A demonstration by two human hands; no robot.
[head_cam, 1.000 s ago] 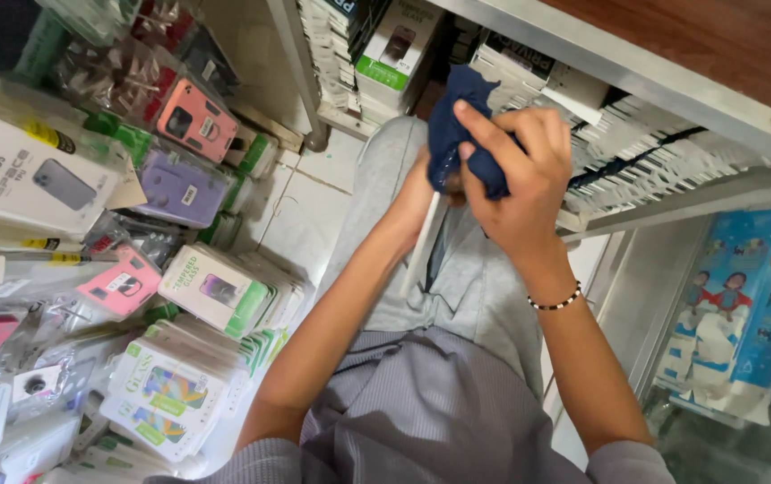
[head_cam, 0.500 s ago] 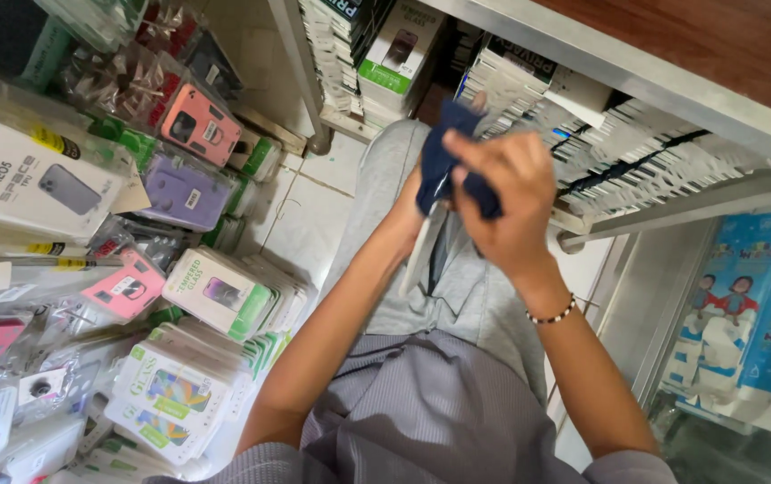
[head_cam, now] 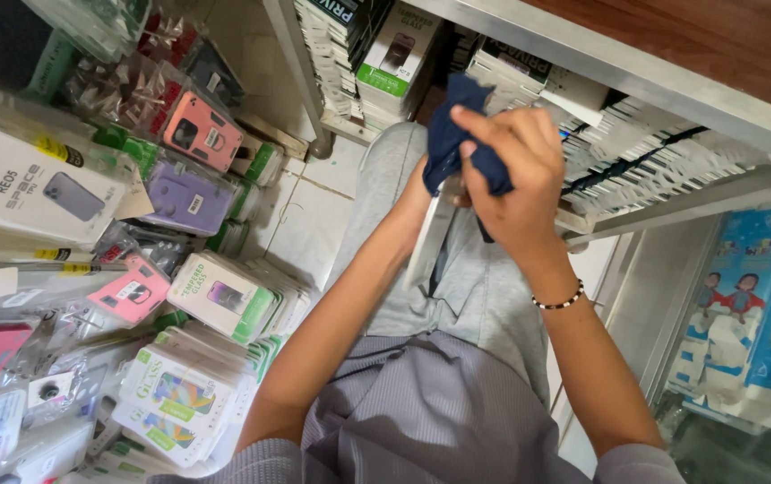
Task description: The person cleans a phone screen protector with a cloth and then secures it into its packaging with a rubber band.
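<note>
My right hand [head_cam: 515, 175] grips a dark blue cloth [head_cam: 451, 134] and presses it on the top end of a slim phone [head_cam: 428, 240]. The phone stands nearly on edge over my lap, its glossy face catching light. My left hand [head_cam: 421, 202] is mostly hidden behind the phone and the cloth; it holds the phone from below. A beaded bracelet [head_cam: 557, 302] circles my right wrist. I sit with grey trousers and a grey ribbed shirt below.
Packaged phone cases, pink [head_cam: 202, 130] and purple [head_cam: 186, 199], hang at the left. Boxes of screen protectors [head_cam: 222, 294] are stacked below them and on the metal shelf [head_cam: 636, 67] ahead. Blue tissue packs [head_cam: 744, 305] stand at the right.
My right hand has moved the cloth slightly left and down along the phone. The phone's lower part now shows more clearly below the cloth.
</note>
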